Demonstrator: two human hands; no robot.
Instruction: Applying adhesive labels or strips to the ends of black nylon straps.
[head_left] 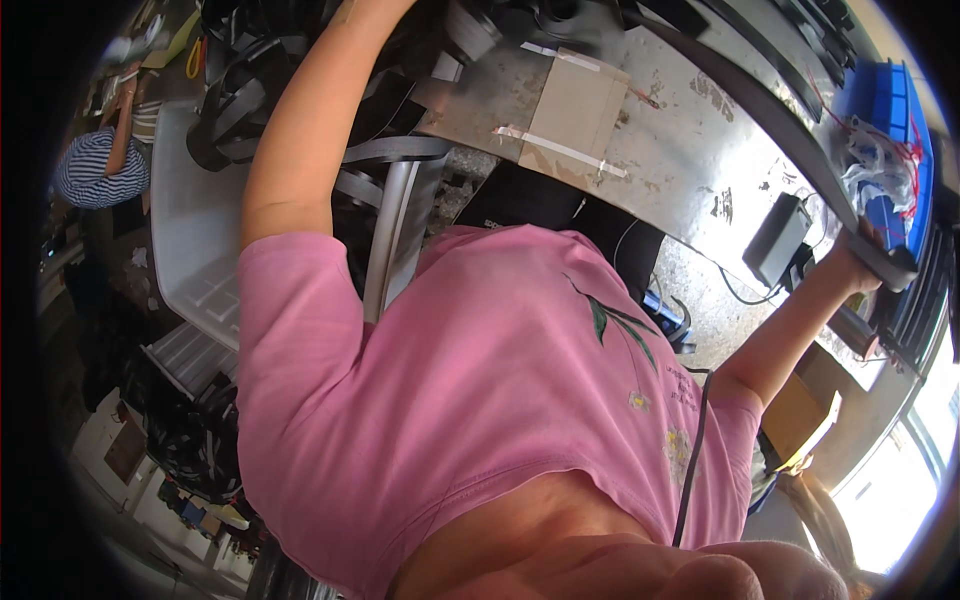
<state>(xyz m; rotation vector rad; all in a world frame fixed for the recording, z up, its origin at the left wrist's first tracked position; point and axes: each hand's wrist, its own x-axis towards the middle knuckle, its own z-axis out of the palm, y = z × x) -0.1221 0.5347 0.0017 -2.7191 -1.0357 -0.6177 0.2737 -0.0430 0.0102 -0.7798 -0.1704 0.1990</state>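
The right hand [858,265] is closed around a long dark strap [745,88]. Its fingers look curled, but the strap covers some of them, so I can't see each one well. What looks like the end of the strap bends out just past the hand. From the hand, the long part goes up and to the left in a big curve, over the shiny metal table [680,150], to the top of the view.

The left hand is past the top edge, so I cannot tell if it is open or closed, or what it touches. The left arm [305,130] reaches up beside a big messy pile of black straps [285,60].

Near the right hand, a black box with a cord [778,240] is at the table's edge. A blue bin [905,110] is just past the hand, with a clear plastic bag [880,178] and some thin red string by it. In the middle of the table, a flat piece of brown cardboard [575,112] lies with strips of white tape on it.

Farther out on the left is a pale plastic tub [185,220]. Beyond it, another person in a striped top [103,170] has an arm stretched out.
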